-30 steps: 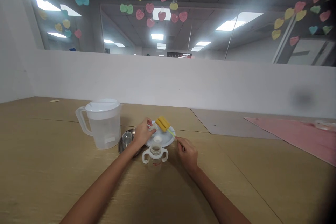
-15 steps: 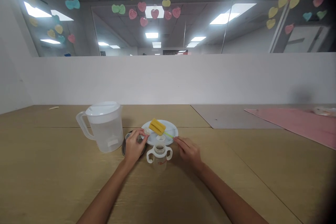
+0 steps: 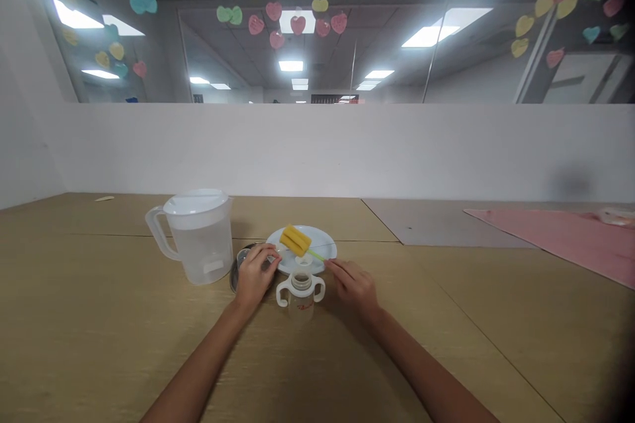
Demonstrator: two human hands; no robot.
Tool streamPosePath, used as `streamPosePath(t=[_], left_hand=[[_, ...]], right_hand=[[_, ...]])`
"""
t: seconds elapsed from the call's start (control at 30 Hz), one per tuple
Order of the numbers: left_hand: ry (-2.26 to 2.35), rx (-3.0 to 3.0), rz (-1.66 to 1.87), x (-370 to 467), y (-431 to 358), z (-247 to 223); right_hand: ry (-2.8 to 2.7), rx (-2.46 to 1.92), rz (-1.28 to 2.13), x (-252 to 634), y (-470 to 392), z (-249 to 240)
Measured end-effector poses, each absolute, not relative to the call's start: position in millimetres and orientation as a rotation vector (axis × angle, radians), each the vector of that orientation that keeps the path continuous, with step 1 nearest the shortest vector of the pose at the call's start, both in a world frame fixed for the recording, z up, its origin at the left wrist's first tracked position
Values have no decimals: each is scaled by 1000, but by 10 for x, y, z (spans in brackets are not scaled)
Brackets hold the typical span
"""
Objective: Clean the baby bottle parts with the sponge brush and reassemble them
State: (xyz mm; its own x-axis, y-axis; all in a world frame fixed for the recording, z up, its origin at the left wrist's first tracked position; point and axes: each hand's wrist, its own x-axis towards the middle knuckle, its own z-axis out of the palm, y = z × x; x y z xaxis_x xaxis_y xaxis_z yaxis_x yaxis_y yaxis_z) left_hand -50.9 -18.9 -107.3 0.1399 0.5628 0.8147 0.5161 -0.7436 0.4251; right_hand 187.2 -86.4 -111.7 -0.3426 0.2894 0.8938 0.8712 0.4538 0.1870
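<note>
A small clear baby bottle [image 3: 300,293] with two white handles stands open on the wooden table. My right hand [image 3: 351,283] pinches the thin green handle of a yellow sponge brush [image 3: 295,240], whose head hovers over a white plate [image 3: 322,241] just behind the bottle. My left hand [image 3: 254,271] holds a small pale part, too small to identify, over a steel dish [image 3: 235,273] left of the bottle.
A lidded translucent pitcher [image 3: 198,235] with water stands left of the dish. A pink mat [image 3: 555,238] and a grey sheet [image 3: 436,225] lie at the right. A white partition wall runs along the table's far edge.
My left hand has drawn back from the plate toward the steel dish with the small part. The brush head has shifted slightly left above the plate.
</note>
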Motion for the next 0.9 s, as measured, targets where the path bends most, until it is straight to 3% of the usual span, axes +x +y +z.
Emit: streamPosePath(t=[0.9], left_hand=[[1096,2442,1738,-522,-189,-1098]], right_hand=[[-1917,-929,-805,1861,-840,-1132]])
